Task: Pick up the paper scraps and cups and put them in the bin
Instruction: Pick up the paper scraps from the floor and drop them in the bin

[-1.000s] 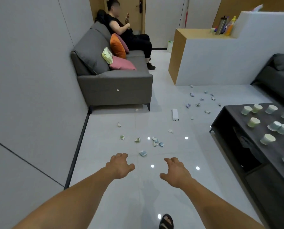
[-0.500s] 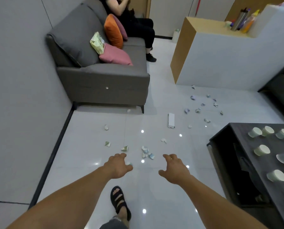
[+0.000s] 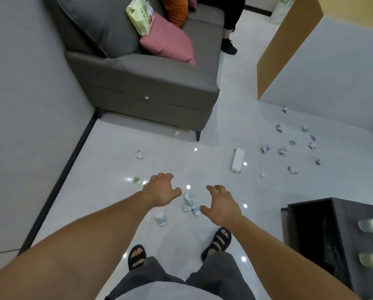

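The left hand and right hand are empty, fingers spread, above the paper scraps lying between them; nothing is picked up yet. At 2 o'clock lie more scraps; cups sit on the dark table at 4 o'clock (no bin shows), so nearly all the job looks left.

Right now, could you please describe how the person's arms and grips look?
The left forearm and right forearm are bare, no sleeves in view. The left grip and right grip are ungloved hands; no rings, watch or bands show. Below: grey legwear and black open-toed sandals.
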### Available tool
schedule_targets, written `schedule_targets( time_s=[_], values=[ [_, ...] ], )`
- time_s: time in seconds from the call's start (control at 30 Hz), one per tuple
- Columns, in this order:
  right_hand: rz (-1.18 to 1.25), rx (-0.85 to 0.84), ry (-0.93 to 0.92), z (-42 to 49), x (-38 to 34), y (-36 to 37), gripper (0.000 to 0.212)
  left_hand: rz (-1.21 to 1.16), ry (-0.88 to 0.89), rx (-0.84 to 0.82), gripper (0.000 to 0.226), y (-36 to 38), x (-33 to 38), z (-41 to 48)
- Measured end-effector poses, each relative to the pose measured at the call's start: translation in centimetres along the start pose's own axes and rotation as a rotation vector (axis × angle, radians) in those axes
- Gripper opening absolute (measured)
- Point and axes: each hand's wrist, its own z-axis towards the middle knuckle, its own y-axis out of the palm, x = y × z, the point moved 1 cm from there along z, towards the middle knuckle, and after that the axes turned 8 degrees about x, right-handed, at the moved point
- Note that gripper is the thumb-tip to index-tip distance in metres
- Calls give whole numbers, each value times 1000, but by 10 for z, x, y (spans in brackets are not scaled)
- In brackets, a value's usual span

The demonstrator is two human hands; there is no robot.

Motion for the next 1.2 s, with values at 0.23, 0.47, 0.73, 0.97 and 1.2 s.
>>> schedule_targets(
  time_s=[0.23, 0.47, 0.73, 0.97, 1.2],
  values=[
    [-128, -248, -228, 143, 56, 23, 78, -228, -363, 46, 67, 46, 15, 86],
    [-303, -461, -335, 256, 119, 103, 74, -424, -715, -21, 62, 169, 0, 140],
    [-388, -537, -329, 337, 192, 319, 72, -534, -819, -128, 58, 384, -49, 239],
    [-323, -452, -299, 386, 236, 487, 76, -612, -769, -158, 62, 544, -93, 296],
    [-306, -322, -343, 379, 247, 560, 68, -770, -877, -121, 55, 606, -115, 281]
  ],
)
